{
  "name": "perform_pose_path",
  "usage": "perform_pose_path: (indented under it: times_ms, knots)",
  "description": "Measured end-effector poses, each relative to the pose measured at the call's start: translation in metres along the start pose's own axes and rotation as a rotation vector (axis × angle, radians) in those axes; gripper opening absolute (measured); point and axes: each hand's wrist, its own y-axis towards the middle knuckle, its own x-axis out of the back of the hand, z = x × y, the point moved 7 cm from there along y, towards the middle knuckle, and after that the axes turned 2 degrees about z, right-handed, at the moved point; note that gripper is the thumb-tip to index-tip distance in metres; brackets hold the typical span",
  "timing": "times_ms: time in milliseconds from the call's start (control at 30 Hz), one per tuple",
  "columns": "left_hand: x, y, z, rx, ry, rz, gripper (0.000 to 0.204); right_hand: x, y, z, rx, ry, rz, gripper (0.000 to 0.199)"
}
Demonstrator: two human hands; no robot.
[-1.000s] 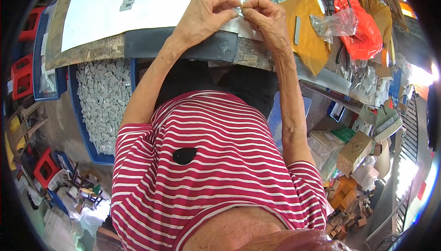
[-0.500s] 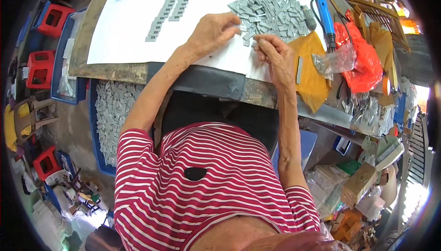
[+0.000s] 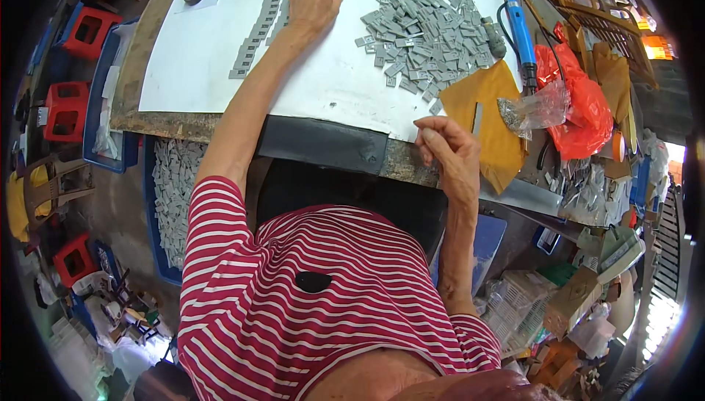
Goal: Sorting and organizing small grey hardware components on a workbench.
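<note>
grey tiles [image 3: 429, 40] heaped right of upper centre, left hand [image 3: 314, 9] moved up-left from them, now hiding part of tile rows [image 3: 251, 47], fingers bent, grip unclear, right hand [image 3: 449, 144] lower, fingers loosely curled, hold unclear, blue tool [image 3: 521, 32] upper right

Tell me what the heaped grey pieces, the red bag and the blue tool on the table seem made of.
Grey pieces: probably matt moulded plastic, by their even colour and repeated shape, though coated metal is possible.
Red bag: thin, shiny plastic film, judging by its crinkles and highlights.
Blue tool: likely hard, smooth plastic, by its evenly coloured, rounded body.
</note>
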Motion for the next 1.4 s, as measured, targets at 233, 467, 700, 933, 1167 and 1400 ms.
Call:
perform_pose_path:
  times_ms: [233,467,700,933,1167,1400]
  knots:
    - [0.001,0.009,0.015,0.097,0.067,0.002,0.012,0.005,-0.013,-0.007,-0.026,-0.052,0.001,0.016]
    - [-0.002,0.016,0.021,0.063,0.127,0.045,0.011,0.008,-0.024,-0.016,-0.086,-0.035,-0.035,0.015]
    - [0.015,0.014,0.0,0.058,0.03,0.008,0.015,0.007,-0.028,-0.019,-0.065,-0.084,0.001,0.015]
    - [0.006,-0.02,-0.027,0.001,-0.293,0.243,0.017,0.009,-0.029,-0.022,-0.058,-0.158,-0.032,0.014]
    - [0.002,-0.049,-0.045,0.024,-0.288,0.314,0.019,0.01,-0.033,-0.023,-0.041,-0.271,-0.021,0.015]
    - [-0.005,-0.049,-0.043,0.13,-0.223,0.334,0.02,0.029,-0.045,-0.001,-0.018,-0.262,-0.089,0.014]
